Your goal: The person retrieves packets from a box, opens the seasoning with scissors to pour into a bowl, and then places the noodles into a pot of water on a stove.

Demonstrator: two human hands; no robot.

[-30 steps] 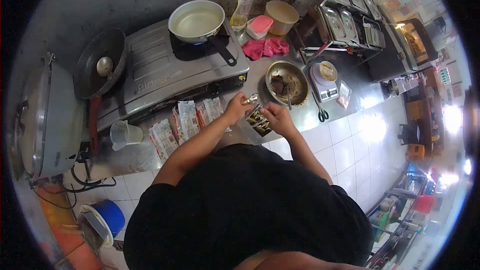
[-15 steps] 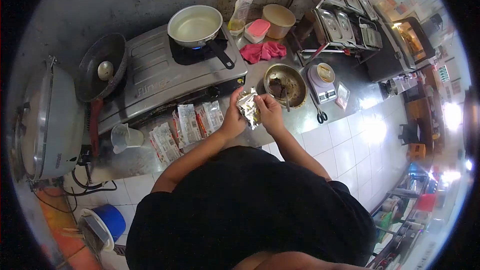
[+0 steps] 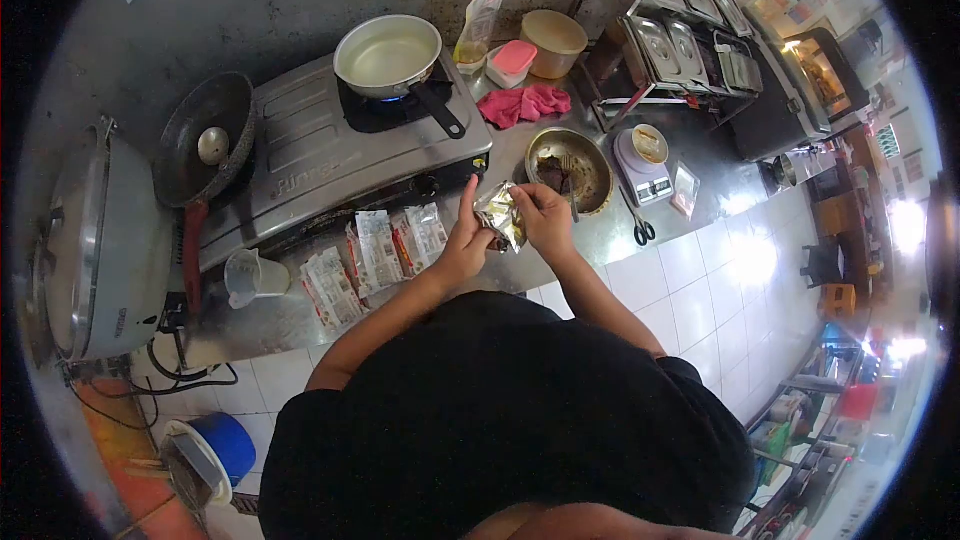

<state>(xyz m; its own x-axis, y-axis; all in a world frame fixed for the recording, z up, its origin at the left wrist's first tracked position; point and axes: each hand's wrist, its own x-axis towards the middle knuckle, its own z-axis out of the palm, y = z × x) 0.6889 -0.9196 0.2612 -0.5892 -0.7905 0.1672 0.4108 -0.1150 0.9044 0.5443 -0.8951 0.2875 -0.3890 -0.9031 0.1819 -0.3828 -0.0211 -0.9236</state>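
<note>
Foil (image 3: 506,212) in both hands, over the counter (image 3: 600,242) edge, near the bowl (image 3: 597,180).
Right hand (image 3: 547,224) pinches the foil's upper right side; left hand (image 3: 462,252) is at its left and lower edge, one finger raised, the rest curled in. Whether the left pinches too: cannot tell, partly hidden. Something dark shows under the foil, too small to name. Judgement: steady the lower edge with the left, work the right in small, even pulls so the thin sheet does not tear; best kept level, nearer the bowl, in case anything drops. Bowl holds a dark mass and a fork (image 3: 567,162). Beyond it, scale (image 3: 652,189) and scissors (image 3: 643,232). Left of the hands, packets (image 3: 380,250); farther off, a pot (image 3: 388,53) over a lit flame.
</note>
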